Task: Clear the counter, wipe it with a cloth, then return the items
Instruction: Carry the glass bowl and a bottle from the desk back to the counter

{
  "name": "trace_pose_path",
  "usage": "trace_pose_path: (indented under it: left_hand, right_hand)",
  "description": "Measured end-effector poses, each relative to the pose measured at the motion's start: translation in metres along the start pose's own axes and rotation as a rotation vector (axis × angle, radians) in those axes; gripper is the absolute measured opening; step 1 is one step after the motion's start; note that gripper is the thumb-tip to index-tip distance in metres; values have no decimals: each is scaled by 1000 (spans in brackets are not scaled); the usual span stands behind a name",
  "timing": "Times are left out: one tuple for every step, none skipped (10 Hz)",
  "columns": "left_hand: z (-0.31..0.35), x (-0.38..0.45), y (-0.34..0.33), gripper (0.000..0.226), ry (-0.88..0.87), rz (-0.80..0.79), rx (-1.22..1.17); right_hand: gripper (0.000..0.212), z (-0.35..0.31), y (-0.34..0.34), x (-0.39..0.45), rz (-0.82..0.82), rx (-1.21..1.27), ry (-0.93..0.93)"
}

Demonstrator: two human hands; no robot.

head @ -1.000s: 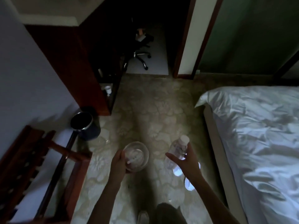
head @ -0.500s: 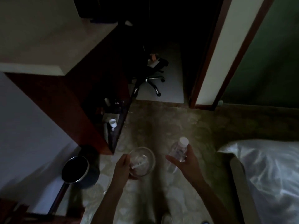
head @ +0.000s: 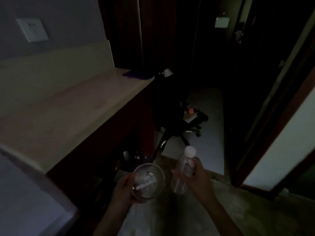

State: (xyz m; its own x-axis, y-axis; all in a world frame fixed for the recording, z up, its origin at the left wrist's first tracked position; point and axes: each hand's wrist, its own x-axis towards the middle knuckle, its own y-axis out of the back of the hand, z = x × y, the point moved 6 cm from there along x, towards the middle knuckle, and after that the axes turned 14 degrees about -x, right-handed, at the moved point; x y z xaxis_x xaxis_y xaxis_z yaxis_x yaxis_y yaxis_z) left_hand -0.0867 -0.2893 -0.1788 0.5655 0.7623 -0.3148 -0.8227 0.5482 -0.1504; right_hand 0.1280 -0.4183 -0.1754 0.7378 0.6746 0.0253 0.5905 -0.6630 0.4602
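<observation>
My left hand (head: pixel 125 188) grips a clear glass bowl (head: pixel 148 180) by its near rim; small white items lie inside it. My right hand (head: pixel 196 178) holds a clear plastic bottle (head: pixel 183 171) with a white cap, tilted slightly left. Both are carried low over the floor, just right of the pale counter (head: pixel 71 113), which stretches along the left wall. A dark purple cloth (head: pixel 136 74) lies at the counter's far end.
Dark red cabinet fronts run below the counter, with an open shelf holding dim objects (head: pixel 134 159). A black office chair (head: pixel 180 123) stands ahead in the dark passage. A door frame (head: pixel 272 143) is on the right. A wall socket (head: pixel 33 29) sits above the counter.
The view has lifted and swung left from the floor and bed to the counter. Both hands keep their hold on the bowl and bottle and have come closer to the counter.
</observation>
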Motion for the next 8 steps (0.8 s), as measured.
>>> trace_pose_path:
  left_hand:
    - [68,70,-11,14,-246,10,175]
    - [103,157,-14,113,-411,-26,381]
    - [143,236,-18,125,-646,4,547]
    - [200,290,-23,97,-774,72,564]
    - [241,330,-27,59,-461,152,162]
    - [266,370,-14,12,-367,392,81]
    - [292,393,1,26,-229,539,-52]
    - [316,419,26,23,-236,643,-89]
  right_hand:
    - [54,-30,5,86,-27,57,42]
    - [76,-52,6,160,-53,142,62]
    - [78,-73,3,241,-84,150,133]
    - [94,-98,-9,337,-80,154,225]
    - [68,-129,-27,420,-129,189,313]
    - [70,-175,-43,493,-244,199,424]
    - [69,-230,-71,555,-329,196,535]
    - [63,-279,-109,605,-354,204,644]
